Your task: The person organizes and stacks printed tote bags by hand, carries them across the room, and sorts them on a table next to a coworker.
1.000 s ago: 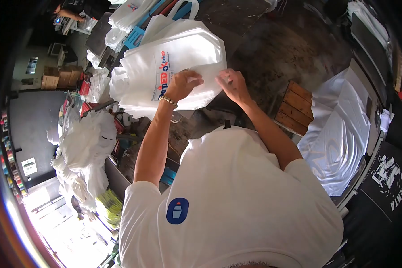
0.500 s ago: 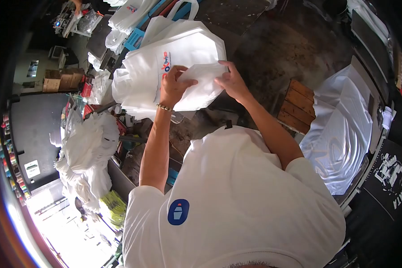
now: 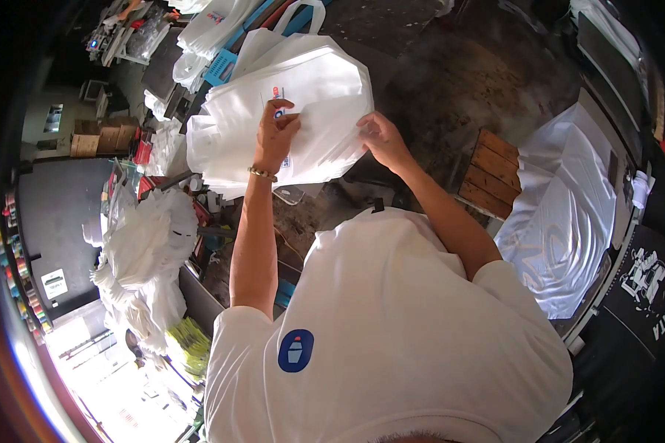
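A thick stack of white fabric bags (image 3: 325, 81) lies in front of me, with a red and blue print on the top bag. Over that print is my left hand (image 3: 275, 136), a beaded bracelet at its wrist. Its fingers are bent, and thumb and index come together in a pinch; whether cloth is between them is hard to see. At the stack's right edge, my right hand (image 3: 384, 142) pinches the rim of the top bag between thumb and fingers. A bag handle loop (image 3: 303, 16) sticks out at the far end.
More printed white bags (image 3: 210, 29) and a blue plastic basket (image 3: 220, 68) sit behind the stack. White cloth (image 3: 144, 251) is heaped at left. To the right are a wooden slatted board (image 3: 491, 173) and a draped white sheet (image 3: 561, 214). Cardboard boxes (image 3: 103, 136) stand further back.
The raised fold of the top bag has come down flat, showing more of the print. My left hand has shifted left, away from the fold; my right hand has moved slightly down along the edge.
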### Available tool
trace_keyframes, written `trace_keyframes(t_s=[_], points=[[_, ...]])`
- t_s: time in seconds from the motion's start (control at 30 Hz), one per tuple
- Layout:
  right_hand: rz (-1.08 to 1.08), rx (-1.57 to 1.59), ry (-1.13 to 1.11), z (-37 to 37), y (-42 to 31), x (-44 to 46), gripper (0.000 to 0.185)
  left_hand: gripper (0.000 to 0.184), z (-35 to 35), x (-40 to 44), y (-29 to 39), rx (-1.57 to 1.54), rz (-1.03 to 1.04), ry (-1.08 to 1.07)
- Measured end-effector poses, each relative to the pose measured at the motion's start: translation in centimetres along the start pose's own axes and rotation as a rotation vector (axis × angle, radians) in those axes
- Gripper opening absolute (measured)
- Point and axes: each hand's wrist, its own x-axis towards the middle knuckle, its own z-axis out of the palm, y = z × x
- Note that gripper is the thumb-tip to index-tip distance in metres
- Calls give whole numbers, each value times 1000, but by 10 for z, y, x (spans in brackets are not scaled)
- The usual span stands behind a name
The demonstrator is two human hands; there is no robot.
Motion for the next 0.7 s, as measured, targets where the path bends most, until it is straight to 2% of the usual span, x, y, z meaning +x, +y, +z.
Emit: trace_keyframes(t_s=[0.03,0.07,0.13,0.17,0.2,0.27,0.3,0.33,0.4,0.43,0.57,0.63,0.67,0.7], points=[[3,22,-16,0,0,0,16,14,-9,7,-11,206,137,-31],[7,44,-33,0,0,-1,17,14,-7,5,-8,207,136,-32],[14,51,-31,0,-2,-1,17,14,-2,-4,-4,356,314,-251],[19,56,-30,1,-3,-1,17,11,7,-16,22,608,381,-283],[19,57,-29,0,-2,0,17,11,10,-18,26,608,382,-283],[20,57,-37,0,0,1,17,13,13,-20,29,756,411,-460],[19,57,-36,0,1,1,17,14,12,-19,25,690,242,-444],[9,21,-26,0,2,2,18,14,9,-16,18,691,242,-445],[-1,-15,-14,1,1,1,18,13,6,-14,16,515,286,-260],[-7,0,15,2,1,0,19,13,8,-13,13,531,293,-124],[-57,-4,60,3,5,0,20,15,3,-15,20,656,159,-184],[-76,11,57,5,9,3,20,15,10,-17,11,525,382,-323],[-96,25,57,5,9,4,21,15,15,-20,14,525,383,-323],[-96,25,58,5,8,4,21,16,22,-25,16,668,416,-344]])
